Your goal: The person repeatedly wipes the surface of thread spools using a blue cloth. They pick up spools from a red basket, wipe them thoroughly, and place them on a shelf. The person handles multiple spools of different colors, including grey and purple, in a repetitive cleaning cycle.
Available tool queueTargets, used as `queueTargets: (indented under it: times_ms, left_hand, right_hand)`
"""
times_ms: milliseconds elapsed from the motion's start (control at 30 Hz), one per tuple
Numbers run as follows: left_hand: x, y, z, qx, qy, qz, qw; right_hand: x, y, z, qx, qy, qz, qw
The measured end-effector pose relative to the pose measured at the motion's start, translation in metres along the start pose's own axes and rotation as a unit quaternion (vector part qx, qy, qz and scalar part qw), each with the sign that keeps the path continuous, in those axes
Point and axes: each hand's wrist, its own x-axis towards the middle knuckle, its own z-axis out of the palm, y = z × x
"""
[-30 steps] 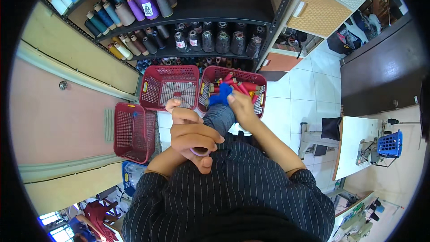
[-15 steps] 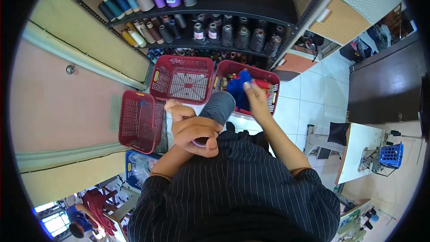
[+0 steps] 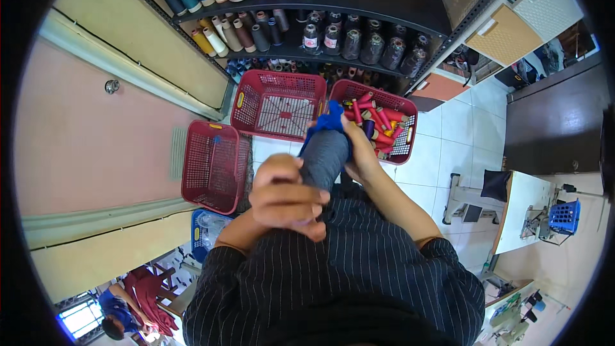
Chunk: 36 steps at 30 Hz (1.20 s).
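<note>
A dark grey cone of thread (image 3: 325,159) is held in front of my body, tilted up and away from me. My left hand (image 3: 287,193) is curled round its near end, slightly blurred. A crumpled blue cloth (image 3: 329,120) lies against the far end and side of the cone. My right hand (image 3: 360,152) grips this cloth and presses it to the cone's right side; most of its fingers are hidden behind the cone.
An unfilled red basket (image 3: 279,129) stands ahead, with another red basket (image 3: 211,202) to its left. The right-hand red basket (image 3: 405,157) holds several red spools. Beyond, a black shelf (image 3: 384,3) carries thread cones. A sewing table (image 3: 512,218) stands right; a person (image 3: 118,307) sits far left.
My right hand has brought the blue cloth from beside the cone onto its far end and side. The view has shifted, so the shelf and baskets appear further right.
</note>
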Motion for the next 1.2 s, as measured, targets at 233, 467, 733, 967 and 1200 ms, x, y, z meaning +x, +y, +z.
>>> queueTargets:
  times_ms: [233,467,733,967,1200]
  left_hand:
    - [0.004,-0.017,-0.019,-0.135,0.378,-0.379,0.834]
    - [-0.011,-0.010,-0.068,-0.190,0.154,-0.170,0.955]
    - [-0.022,-0.023,-0.098,-0.216,0.074,-0.054,0.972]
    - [-0.010,-0.025,-0.096,-0.223,-0.016,-0.060,0.973]
    - [-0.024,-0.067,-0.077,-0.158,0.052,0.000,0.986]
  right_hand:
    - [0.002,0.000,0.046,-0.330,0.168,-0.437,0.820]
    - [0.012,0.044,0.087,-0.583,-0.109,-0.335,0.732]
    - [0.024,0.052,0.050,-0.398,0.090,-0.247,0.879]
    - [0.034,0.069,0.079,-0.512,-0.156,-0.340,0.773]
    - [0.062,0.061,0.023,-0.095,-0.020,-0.071,0.993]
